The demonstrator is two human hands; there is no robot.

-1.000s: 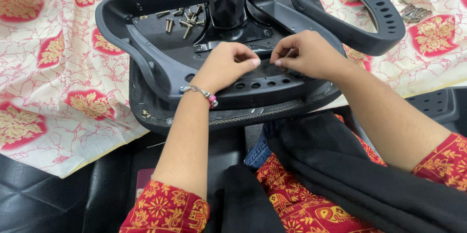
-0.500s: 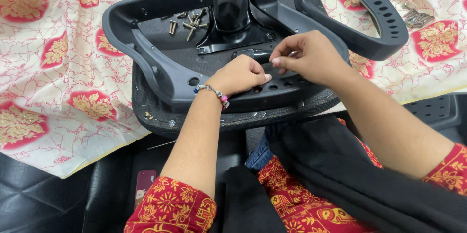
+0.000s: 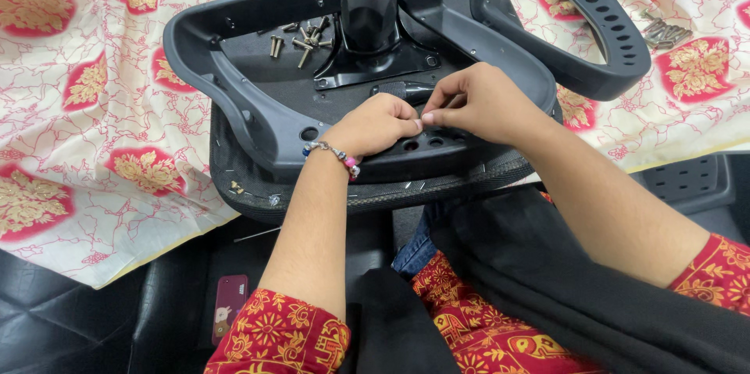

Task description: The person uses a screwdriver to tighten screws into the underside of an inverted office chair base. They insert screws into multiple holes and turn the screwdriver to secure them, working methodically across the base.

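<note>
An upturned black office chair seat (image 3: 258, 132) lies in front of me with its metal plate and central black cylinder (image 3: 369, 3) facing up. My left hand (image 3: 373, 124) and my right hand (image 3: 476, 102) meet fingertip to fingertip over the near rim, above a row of holes (image 3: 422, 142). Both pinch something too small to make out. A beaded bracelet (image 3: 336, 155) circles my left wrist. Loose screws (image 3: 301, 38) lie on the seat's underside behind my left hand.
A black armrest (image 3: 601, 38) with a line of holes stands at the right. More screws (image 3: 664, 30) rest on the red and cream patterned cloth (image 3: 86, 108). A dark red phone (image 3: 230, 308) lies by my left elbow. Black fabric covers my lap.
The seat sits a little further right and nearer in view. My hands have drawn together, so that their fingertips now touch over the rim holes.
</note>
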